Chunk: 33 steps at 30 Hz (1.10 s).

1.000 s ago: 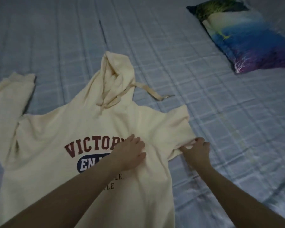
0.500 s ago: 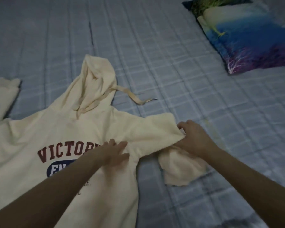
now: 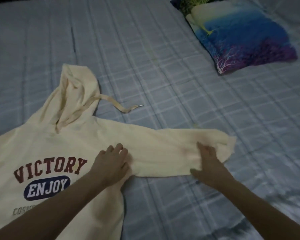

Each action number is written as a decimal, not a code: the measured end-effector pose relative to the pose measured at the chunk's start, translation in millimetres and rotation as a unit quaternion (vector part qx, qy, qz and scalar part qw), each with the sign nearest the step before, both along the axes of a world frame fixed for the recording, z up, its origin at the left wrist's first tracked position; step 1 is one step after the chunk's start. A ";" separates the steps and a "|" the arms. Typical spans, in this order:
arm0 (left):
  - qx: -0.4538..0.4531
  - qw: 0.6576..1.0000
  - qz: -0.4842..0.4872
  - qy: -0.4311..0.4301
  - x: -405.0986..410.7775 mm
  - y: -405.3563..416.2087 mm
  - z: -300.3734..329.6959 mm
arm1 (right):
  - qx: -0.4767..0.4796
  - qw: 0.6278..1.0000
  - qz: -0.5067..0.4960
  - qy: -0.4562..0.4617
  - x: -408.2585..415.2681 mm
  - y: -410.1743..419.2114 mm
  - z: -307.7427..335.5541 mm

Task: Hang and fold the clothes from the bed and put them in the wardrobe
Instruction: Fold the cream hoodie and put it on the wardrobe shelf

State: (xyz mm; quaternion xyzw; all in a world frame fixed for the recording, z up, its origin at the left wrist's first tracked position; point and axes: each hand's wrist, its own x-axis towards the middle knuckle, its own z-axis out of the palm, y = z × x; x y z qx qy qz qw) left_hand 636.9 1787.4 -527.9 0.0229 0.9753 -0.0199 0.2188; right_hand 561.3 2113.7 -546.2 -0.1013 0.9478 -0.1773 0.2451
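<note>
Head view, left hand [image 3: 111, 166] flat on hoodie [image 3: 59, 144] — right hand [image 3: 207, 163] grip pinching sleeve [image 3: 171, 149], fingertips hidden.

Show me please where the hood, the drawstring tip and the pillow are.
hood [image 3: 76, 94]: head view, on its cream fabric below the peak.
drawstring tip [image 3: 141, 106]: head view, on the metal end.
pillow [image 3: 241, 35]: head view, on its blue middle.
</note>
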 end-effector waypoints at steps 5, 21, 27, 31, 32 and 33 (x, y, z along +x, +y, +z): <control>0.108 0.992 -0.066 -0.011 -5.1 59.3 -16.1 | 0.027 0.982 -0.189 0.003 -37.5 23.5 7.8; 0.108 0.973 -0.030 -0.203 -19.4 95.9 -33.1 | -0.251 0.847 -0.468 0.003 -86.4 100.0 1.9; 0.157 0.961 0.026 -0.224 -18.9 94.9 -29.8 | -0.350 0.806 -0.471 -0.083 -76.0 74.7 23.0; 0.352 0.920 0.153 -0.081 -29.5 93.8 0.2 | -0.421 0.834 -0.355 -0.042 -73.1 32.5 75.5; 0.394 0.896 0.203 -0.019 -31.2 91.8 14.5 | -0.418 0.854 -0.311 -0.010 -71.6 16.3 89.7; 0.443 0.852 0.277 0.023 -32.7 88.1 30.1 | -0.424 0.867 -0.263 0.015 -68.6 -3.7 104.3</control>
